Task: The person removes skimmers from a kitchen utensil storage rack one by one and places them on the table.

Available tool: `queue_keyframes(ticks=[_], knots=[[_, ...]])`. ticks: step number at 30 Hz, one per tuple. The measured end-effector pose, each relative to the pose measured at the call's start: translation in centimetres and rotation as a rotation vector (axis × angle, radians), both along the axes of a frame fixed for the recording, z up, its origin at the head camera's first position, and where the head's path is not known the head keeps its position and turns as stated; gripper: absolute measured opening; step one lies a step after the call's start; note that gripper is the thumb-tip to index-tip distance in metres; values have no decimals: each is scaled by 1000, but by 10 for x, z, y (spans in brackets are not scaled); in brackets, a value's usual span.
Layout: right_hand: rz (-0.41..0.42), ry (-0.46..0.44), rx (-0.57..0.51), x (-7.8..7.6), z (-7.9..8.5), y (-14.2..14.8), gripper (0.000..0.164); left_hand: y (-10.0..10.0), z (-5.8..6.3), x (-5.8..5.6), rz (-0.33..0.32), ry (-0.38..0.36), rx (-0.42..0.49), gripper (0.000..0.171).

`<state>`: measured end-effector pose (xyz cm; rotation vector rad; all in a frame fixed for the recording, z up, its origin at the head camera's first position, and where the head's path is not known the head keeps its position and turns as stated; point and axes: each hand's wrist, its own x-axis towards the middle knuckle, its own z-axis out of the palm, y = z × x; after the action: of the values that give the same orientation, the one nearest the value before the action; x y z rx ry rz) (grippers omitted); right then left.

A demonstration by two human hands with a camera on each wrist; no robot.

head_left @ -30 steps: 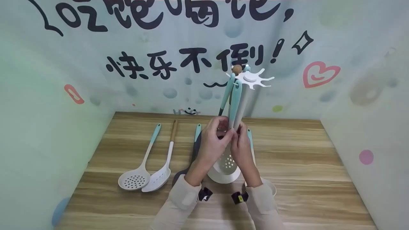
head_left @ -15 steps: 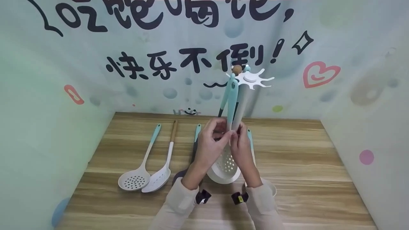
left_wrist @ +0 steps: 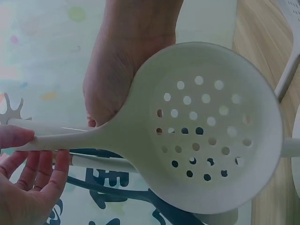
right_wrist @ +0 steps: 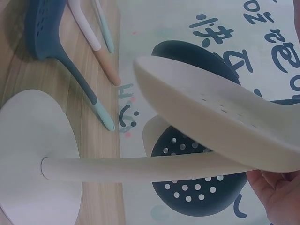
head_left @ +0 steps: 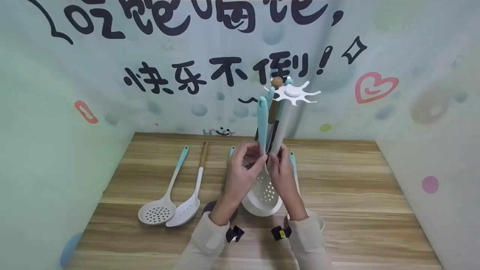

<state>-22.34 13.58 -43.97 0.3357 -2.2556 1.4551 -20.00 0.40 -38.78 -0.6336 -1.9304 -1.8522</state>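
My left hand point(head_left: 242, 170) pinches a white skimmer point(left_wrist: 211, 112) at its neck, its turquoise handle point(head_left: 262, 120) pointing up. In the left wrist view the skimmer's round, holed bowl faces the camera. A white utensil stand has a hooked star-shaped top point(head_left: 294, 93), an upright post point(head_left: 285, 125) and a round base point(right_wrist: 37, 140). My right hand point(head_left: 284, 176) grips the post midway up. From the stand hang several utensils, among them a dark skimmer point(right_wrist: 192, 197) behind the post. The held skimmer's handle top stands left of the hooks, apart from them.
On the wooden table point(head_left: 356, 210), a white skimmer point(head_left: 157, 212) and a slotted turner point(head_left: 185, 210) lie at left. Part of a dark utensil point(right_wrist: 42, 28) shows beyond the base. A pale utensil point(head_left: 317, 219) lies partly under the right forearm. A printed backdrop point(head_left: 112, 75) stands behind.
My left hand has moved left and slightly down with the skimmer, and its handle has swung away from the stand's hooks. The right hand stays on the post.
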Motion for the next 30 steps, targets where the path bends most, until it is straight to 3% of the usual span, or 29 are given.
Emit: queue_keyframes(ticks=[7,15,30], knots=[[-19,-9,11,1,0,0,40,-11,-2,5,39,26,31,24],[-15,-5,3,1,0,0,42,-35,-5,7,76,0,39,24],[0,-23,-26,0,1,-1,38,-78,-15,-4,210,-42,20,24]])
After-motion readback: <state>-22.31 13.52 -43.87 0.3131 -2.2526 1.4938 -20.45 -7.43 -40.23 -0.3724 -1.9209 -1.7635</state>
